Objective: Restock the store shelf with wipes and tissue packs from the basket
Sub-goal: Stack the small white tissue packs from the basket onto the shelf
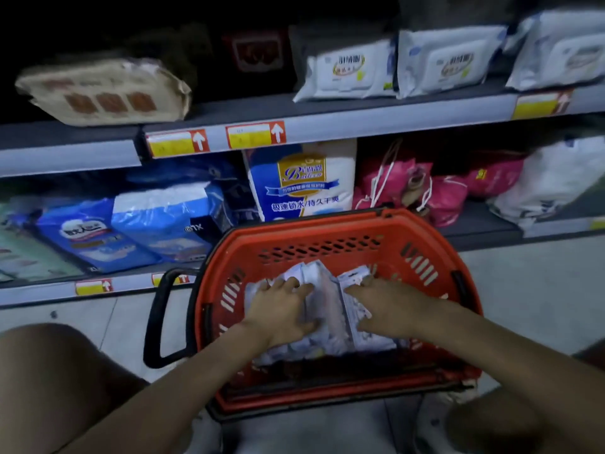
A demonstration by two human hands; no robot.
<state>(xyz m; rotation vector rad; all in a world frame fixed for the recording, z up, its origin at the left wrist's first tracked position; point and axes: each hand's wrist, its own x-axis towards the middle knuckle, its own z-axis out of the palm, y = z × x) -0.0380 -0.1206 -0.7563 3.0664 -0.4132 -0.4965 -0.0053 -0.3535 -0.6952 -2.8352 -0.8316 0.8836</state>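
— Two hands are reaching down into the red basket (330,237). What are they doing?

— The left hand (281,311) is lying flat on the white packs (322,309), with its fingers spread wide. The right hand (389,311) is pressing on the packs too, fingers spread and a little bent. I cannot tell if either hand is really gripping a pack.

— Where are the packs sitting?

— They are lying in a pile in the middle of the basket, standing on their edges between the two hands. The basket is sitting on the floor (523,290), right in front of the bottom shelf (49,290).

— Is the black handle (160,316) getting in the way?

— No, it is hanging down on the left side, outside the rim.

— Is any room showing on the top shelf (311,126)?

— Yes. A dark gap is showing between the brown pack (104,93) on the left and the white wipes (347,73) on the right. The wipes are leaning back near the front edge.

— And lower down?

— Blue bags (137,224) and pink bags (425,191) are filling that shelf.
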